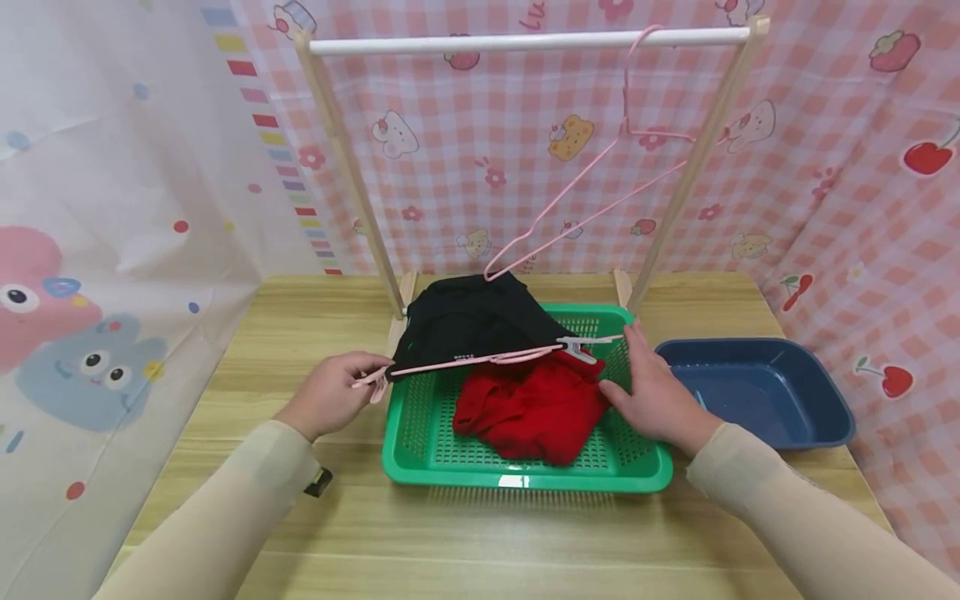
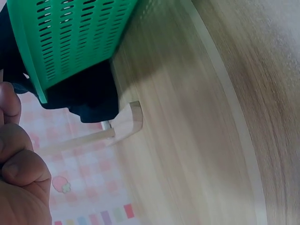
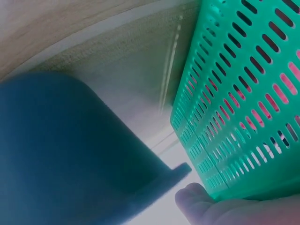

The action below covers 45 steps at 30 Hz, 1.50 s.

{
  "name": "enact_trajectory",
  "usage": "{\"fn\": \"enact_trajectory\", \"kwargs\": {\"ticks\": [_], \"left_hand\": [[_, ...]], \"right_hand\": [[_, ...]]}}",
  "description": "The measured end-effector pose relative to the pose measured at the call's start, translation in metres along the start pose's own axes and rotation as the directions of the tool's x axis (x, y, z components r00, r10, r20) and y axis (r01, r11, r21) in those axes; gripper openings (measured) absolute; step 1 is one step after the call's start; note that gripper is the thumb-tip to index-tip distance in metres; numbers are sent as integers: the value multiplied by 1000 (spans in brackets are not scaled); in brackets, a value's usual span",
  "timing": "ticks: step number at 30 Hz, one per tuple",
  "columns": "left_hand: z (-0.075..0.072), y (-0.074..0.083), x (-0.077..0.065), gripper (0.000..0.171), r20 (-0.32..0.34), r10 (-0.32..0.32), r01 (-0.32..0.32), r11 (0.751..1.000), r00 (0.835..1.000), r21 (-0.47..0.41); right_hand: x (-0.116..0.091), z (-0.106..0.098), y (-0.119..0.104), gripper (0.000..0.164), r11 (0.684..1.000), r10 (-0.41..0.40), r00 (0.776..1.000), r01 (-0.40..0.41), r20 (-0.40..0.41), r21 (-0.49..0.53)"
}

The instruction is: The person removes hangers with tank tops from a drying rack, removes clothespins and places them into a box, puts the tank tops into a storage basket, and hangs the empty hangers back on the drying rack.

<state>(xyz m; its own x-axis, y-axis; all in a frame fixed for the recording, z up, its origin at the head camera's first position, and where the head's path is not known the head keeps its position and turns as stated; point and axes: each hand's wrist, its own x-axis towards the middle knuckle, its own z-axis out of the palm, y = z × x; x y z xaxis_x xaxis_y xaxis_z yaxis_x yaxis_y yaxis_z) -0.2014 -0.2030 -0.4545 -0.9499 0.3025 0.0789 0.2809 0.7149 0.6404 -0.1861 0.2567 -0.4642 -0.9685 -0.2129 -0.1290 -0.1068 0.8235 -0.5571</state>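
Observation:
A pink hanger bar with clips runs across the green basket, along the edge of a black garment with small white lettering. My left hand grips the bar's left end beside a pink clip; its curled fingers show in the left wrist view. At the other end, my right hand lies over the basket's right side, thumb spread and fingertips at the bar's end, near a white clip. Red cloth lies bunched inside the basket.
Behind the basket stands a wooden rack with a white rail; another pink hanger hangs from it. A dark blue basin sits at the right. A small black object lies by my left forearm on the wooden table.

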Motion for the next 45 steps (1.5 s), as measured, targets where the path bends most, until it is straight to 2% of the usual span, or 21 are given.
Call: {"fn": "enact_trajectory", "kwargs": {"ticks": [7, 13, 18, 21, 34, 37, 41, 45], "left_hand": [[3, 4, 1, 26, 22, 9, -8, 1000, 1000, -25], [6, 7, 0, 27, 40, 4, -2, 999, 999, -44], [7, 9, -1, 28, 53, -1, 3, 999, 999, -44], [8, 11, -1, 28, 57, 4, -2, 999, 998, -42], [12, 21, -1, 25, 92, 43, -36, 997, 995, -71], [14, 21, 0, 24, 105, 50, -41, 996, 993, -84], [16, 20, 2, 25, 110, 49, -41, 996, 993, -78], [17, 20, 2, 26, 111, 49, -41, 997, 993, -71]], "right_hand": [[-6, -10, 4, 79, 998, -59, 998, 60, -21, 23], [-8, -18, 5, 74, 996, -74, 996, 76, -58, 45], [-7, -27, 2, 70, 996, -55, 995, 60, -85, 61], [-7, -31, 0, 69, 998, -42, 996, 46, -83, 52], [1, -51, -10, 62, 997, -79, 985, 76, -151, -26], [7, -61, -19, 58, 995, -93, 986, 86, -141, -53], [19, -75, -33, 50, 992, -111, 990, 105, -84, -68], [38, -88, -48, 52, 987, -132, 990, 127, -46, -94]]}}
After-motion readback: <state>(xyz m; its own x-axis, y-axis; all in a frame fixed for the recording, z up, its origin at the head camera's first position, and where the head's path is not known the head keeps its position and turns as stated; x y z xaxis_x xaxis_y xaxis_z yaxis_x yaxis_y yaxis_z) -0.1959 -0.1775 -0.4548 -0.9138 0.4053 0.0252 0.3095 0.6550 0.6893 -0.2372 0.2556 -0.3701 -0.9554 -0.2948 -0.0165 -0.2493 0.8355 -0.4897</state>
